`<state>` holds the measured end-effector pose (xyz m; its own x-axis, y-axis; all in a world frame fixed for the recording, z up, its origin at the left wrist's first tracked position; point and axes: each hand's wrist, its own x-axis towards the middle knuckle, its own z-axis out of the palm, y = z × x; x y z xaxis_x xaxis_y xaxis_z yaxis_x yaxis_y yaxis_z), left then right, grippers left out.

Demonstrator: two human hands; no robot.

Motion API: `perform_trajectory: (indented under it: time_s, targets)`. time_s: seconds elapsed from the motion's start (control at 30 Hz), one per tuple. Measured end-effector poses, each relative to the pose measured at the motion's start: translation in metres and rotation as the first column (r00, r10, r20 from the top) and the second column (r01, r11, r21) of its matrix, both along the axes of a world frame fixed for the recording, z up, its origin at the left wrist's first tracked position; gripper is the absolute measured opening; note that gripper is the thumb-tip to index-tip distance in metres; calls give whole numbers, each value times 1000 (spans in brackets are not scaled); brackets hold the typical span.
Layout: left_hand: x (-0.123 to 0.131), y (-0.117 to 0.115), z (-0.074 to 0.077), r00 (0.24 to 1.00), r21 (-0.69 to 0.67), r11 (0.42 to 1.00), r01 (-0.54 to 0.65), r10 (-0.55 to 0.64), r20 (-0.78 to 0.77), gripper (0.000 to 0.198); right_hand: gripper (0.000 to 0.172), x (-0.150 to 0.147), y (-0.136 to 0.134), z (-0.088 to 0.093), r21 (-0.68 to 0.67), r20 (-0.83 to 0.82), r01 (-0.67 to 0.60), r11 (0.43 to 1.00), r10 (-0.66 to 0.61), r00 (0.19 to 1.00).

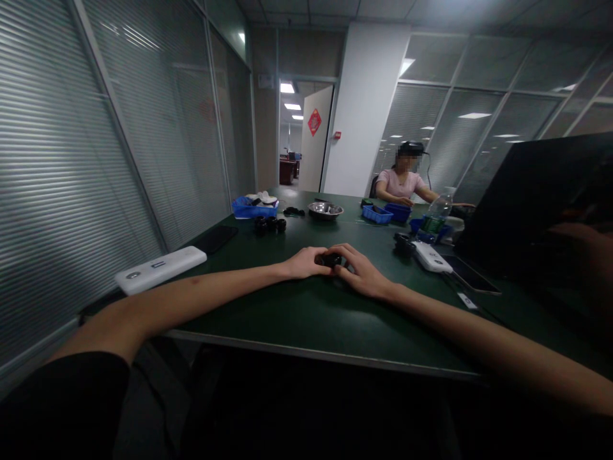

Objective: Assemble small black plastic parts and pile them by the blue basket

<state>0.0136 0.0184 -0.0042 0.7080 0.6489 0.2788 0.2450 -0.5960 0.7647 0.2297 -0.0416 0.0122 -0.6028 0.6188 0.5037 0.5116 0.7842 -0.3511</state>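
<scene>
Over the middle of the green table (268, 313), my left hand (306, 263) and my right hand (359, 271) meet around a small dark rounded object (331, 260). Its kind I cannot make out, since fingers cover much of it. My left fingers are closed on its left side. From the right, the curved fingers and thumb of my right hand grip the same piece. Farther off, to the left of my hands, a few similar black rounded pieces (271, 224) stand together. Beyond my hands sits a shiny metal bowl (325, 211) with something small in it.
A white power bank (163, 269) and a dark phone (216, 239) lie left. Blue baskets (256, 209) (377, 215) stand farther back. On the right are a plastic bottle (435, 217), a second white power bank (431, 257), a phone (472, 275) and a large black panel (531, 211). A person (402, 185) sits across.
</scene>
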Motion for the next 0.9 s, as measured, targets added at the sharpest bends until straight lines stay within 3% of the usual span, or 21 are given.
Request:
perform_trajectory:
  time_s: [0.9]
  targets:
    - [0, 0, 0, 1000, -2, 1000, 13, -12, 29, 48, 32, -1, 1, -2, 42, 16, -37, 998, 36, 999]
